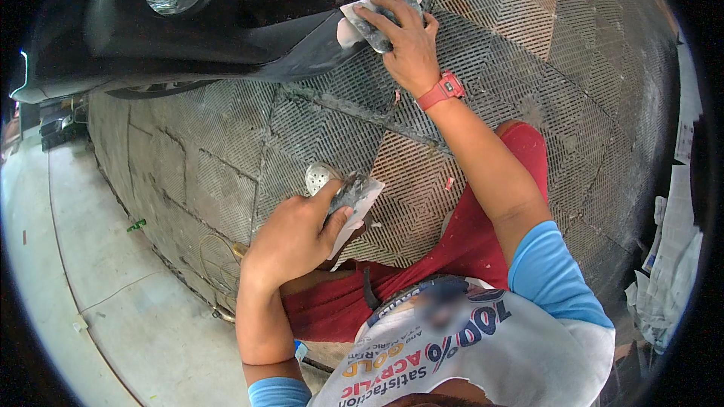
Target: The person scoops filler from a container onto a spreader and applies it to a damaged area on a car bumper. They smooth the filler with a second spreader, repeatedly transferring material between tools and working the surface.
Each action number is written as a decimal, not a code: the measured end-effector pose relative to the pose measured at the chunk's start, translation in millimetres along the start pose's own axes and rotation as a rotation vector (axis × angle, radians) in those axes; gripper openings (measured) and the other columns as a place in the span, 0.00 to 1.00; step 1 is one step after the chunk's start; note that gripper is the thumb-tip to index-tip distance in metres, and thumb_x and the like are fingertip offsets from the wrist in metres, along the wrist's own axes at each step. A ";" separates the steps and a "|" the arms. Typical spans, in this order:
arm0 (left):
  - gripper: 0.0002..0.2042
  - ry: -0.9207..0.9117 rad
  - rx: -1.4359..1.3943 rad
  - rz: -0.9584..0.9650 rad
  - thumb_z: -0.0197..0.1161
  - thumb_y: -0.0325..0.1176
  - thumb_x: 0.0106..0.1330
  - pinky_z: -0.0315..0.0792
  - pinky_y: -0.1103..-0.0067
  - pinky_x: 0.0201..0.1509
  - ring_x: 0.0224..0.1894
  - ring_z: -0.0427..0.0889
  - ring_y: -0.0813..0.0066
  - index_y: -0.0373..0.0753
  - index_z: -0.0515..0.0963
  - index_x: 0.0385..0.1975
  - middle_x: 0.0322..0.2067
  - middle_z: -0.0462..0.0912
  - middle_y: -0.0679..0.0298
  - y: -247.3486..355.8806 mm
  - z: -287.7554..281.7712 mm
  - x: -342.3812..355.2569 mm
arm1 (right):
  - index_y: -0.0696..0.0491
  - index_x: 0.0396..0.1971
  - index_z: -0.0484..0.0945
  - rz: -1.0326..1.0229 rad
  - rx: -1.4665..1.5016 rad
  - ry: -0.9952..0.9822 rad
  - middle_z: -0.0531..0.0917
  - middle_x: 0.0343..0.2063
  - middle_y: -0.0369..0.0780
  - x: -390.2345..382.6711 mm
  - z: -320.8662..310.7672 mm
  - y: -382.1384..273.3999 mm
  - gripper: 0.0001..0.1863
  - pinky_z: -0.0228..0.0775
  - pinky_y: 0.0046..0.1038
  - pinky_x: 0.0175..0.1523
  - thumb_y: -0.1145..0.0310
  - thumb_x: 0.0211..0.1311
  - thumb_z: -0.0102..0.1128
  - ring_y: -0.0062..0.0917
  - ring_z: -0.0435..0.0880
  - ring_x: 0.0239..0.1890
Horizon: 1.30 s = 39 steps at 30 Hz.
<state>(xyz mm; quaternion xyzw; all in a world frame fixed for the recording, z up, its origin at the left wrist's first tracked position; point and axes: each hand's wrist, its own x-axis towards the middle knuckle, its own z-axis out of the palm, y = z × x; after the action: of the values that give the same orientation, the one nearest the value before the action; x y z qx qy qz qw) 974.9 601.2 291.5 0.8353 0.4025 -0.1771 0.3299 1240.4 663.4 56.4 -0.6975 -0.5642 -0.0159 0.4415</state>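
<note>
Right hand [411,39] grips a thin, grey-and-white rectangular plate [372,35], apparently against the lower edge of the glossy black car bumper [188,45], beside a pale-pink patch [346,33]. Left hand [296,237] pinches a second flat, grey-smeared white plate [366,202], well apart. Risk, judged: uneven finger pressure could tilt the right-hand plate and score the patch.

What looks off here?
A pale, uneven patch interrupts the dark car bumper, just left of the spreader in the right hand; repair or damage, can't tell. Small red-and-white scraps litter the ribbed floor tiles.
</note>
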 end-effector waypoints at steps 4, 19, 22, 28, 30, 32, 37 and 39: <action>0.22 -0.023 -0.001 -0.007 0.69 0.41 0.78 0.76 0.50 0.41 0.33 0.85 0.32 0.30 0.80 0.61 0.24 0.82 0.39 -2.2 2.0 -0.3 | 0.26 0.73 0.80 -0.020 -0.002 -0.002 0.78 0.71 0.31 -10.2 4.8 -5.8 0.47 0.54 0.61 0.74 0.84 0.54 0.63 0.35 0.72 0.78; 0.23 0.054 0.062 0.058 0.69 0.42 0.79 0.76 0.49 0.43 0.36 0.85 0.32 0.32 0.80 0.64 0.29 0.85 0.38 -1.5 10.6 0.8 | 0.25 0.73 0.80 -0.004 -0.015 -0.156 0.78 0.72 0.32 -71.4 9.9 -10.1 0.47 0.49 0.64 0.76 0.82 0.54 0.65 0.35 0.70 0.80; 0.23 -0.033 0.026 -0.012 0.69 0.43 0.79 0.77 0.49 0.45 0.39 0.85 0.33 0.33 0.80 0.64 0.31 0.86 0.38 7.4 5.3 3.9 | 0.27 0.73 0.80 0.104 0.036 0.042 0.80 0.70 0.33 -46.6 -1.3 -9.0 0.45 0.51 0.62 0.74 0.82 0.55 0.64 0.37 0.72 0.78; 0.23 0.024 0.025 0.026 0.69 0.43 0.79 0.77 0.48 0.44 0.38 0.85 0.31 0.33 0.80 0.63 0.30 0.85 0.37 4.0 10.7 -0.4 | 0.27 0.72 0.82 0.081 0.033 0.049 0.81 0.68 0.35 -6.5 -9.2 -14.8 0.45 0.53 0.54 0.75 0.84 0.57 0.59 0.35 0.78 0.72; 0.22 0.049 0.037 0.048 0.69 0.42 0.79 0.76 0.48 0.44 0.37 0.84 0.31 0.32 0.80 0.63 0.29 0.85 0.37 0.2 13.0 -1.9 | 0.26 0.72 0.82 0.081 0.023 0.033 0.80 0.69 0.34 -3.7 -7.4 -15.1 0.45 0.53 0.54 0.76 0.85 0.57 0.58 0.36 0.77 0.72; 0.22 0.047 0.044 0.054 0.69 0.42 0.79 0.76 0.48 0.43 0.36 0.84 0.31 0.32 0.80 0.63 0.28 0.84 0.38 -1.8 13.1 -1.0 | 0.26 0.72 0.82 0.078 0.022 0.040 0.80 0.69 0.34 -3.6 -4.6 -13.8 0.46 0.53 0.54 0.76 0.85 0.56 0.58 0.36 0.77 0.72; 0.21 -0.002 0.020 0.030 0.68 0.40 0.78 0.76 0.49 0.41 0.34 0.85 0.32 0.31 0.80 0.62 0.26 0.83 0.38 1.4 7.3 -0.2 | 0.25 0.72 0.80 0.037 -0.020 0.020 0.80 0.68 0.33 -7.0 -1.6 -15.7 0.46 0.58 0.60 0.69 0.81 0.54 0.67 0.36 0.76 0.73; 0.21 -0.005 0.017 0.018 0.68 0.40 0.78 0.76 0.49 0.40 0.34 0.85 0.32 0.31 0.80 0.61 0.25 0.83 0.38 0.7 6.5 -1.3 | 0.24 0.73 0.80 0.033 -0.020 -0.008 0.80 0.69 0.34 -10.7 -3.2 -24.3 0.47 0.58 0.61 0.69 0.81 0.53 0.68 0.36 0.75 0.74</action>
<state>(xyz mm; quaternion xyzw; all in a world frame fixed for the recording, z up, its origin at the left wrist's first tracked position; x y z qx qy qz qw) 974.5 595.7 287.9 0.8412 0.3925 -0.1796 0.3256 1218.6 652.4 67.3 -0.7113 -0.5541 -0.0115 0.4322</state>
